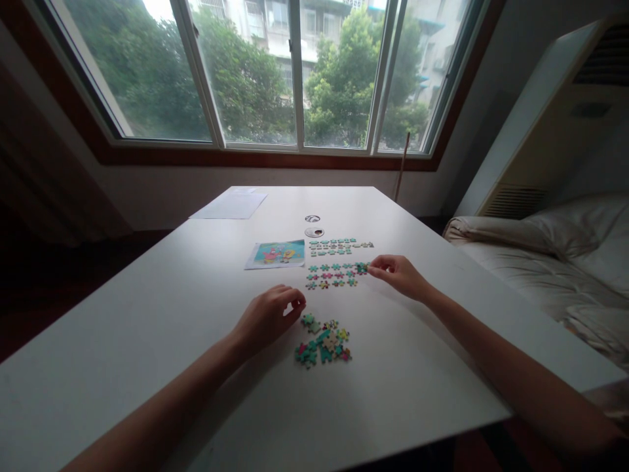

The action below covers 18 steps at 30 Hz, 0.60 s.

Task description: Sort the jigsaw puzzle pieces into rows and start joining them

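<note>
My right hand (400,276) pinches a teal puzzle piece (362,267) at the right end of a row of laid-out pieces. Loosely curled, my left hand (270,316) has its thumb and forefinger tips together, and no piece shows between them. It hovers just beyond the left side of a heap of loose puzzle pieces (324,344), mostly teal with some yellow, pink and beige. Several short rows of puzzle pieces (334,246) lie spaced out beyond the hands. Left of these rows is a picture sheet (278,254) with colourful cartoon figures on a blue ground.
Everything lies on a white table (171,314). Two round emblems (314,232) show on its far half, and white paper (228,204) rests at the far left corner. A pale sofa (535,255) stands to the right, with a window (295,78) beyond the table.
</note>
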Available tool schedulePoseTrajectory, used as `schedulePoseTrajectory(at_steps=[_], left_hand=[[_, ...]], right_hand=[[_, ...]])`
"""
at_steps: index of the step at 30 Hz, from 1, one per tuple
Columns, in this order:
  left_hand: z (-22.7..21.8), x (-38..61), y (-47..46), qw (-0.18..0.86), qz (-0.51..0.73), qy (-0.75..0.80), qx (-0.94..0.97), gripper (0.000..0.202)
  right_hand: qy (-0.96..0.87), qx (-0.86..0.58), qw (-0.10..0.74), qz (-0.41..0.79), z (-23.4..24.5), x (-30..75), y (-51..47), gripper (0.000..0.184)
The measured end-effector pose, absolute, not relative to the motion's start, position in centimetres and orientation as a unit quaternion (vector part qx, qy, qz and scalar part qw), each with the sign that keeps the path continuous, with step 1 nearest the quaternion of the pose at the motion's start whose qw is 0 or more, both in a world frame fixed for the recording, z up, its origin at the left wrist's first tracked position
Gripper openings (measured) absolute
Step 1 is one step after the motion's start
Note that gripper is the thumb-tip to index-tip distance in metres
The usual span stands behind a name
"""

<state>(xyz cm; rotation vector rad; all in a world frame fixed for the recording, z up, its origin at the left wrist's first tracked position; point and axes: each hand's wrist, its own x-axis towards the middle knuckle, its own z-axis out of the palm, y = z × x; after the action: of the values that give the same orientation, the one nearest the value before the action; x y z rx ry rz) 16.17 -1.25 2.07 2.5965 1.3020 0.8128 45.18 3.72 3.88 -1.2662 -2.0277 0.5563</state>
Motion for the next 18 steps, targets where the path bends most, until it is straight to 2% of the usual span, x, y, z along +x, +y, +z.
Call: schedulePoseTrajectory(at_steps=[4,9,15,18], left_hand=[[2.1,16.1,-1.3,0.061,0.258,0.432,0.862,0.011],[2.3,16.1,-1.3,0.058,0.26,0.43,0.863,0.011],[2.3,16.1,-1.3,0.05,0.258,0.428,0.865,0.011],[2.3,16.0,-1.2,0.047,0.25,0.43,0.867,0.011]], right_hand=[[-0.791,-0.514,0.249,0.218,3.1,46.3,4.6,0.026],[-0.803,-0.525,0.198,0.202,2.3,46.9,4.9,0.024],[-0.815,-0.535,0.196,0.106,2.7,47.2,4.9,0.019],[-0.823,-0.52,0.207,0.095,2.7,47.1,4.8,0.018]])
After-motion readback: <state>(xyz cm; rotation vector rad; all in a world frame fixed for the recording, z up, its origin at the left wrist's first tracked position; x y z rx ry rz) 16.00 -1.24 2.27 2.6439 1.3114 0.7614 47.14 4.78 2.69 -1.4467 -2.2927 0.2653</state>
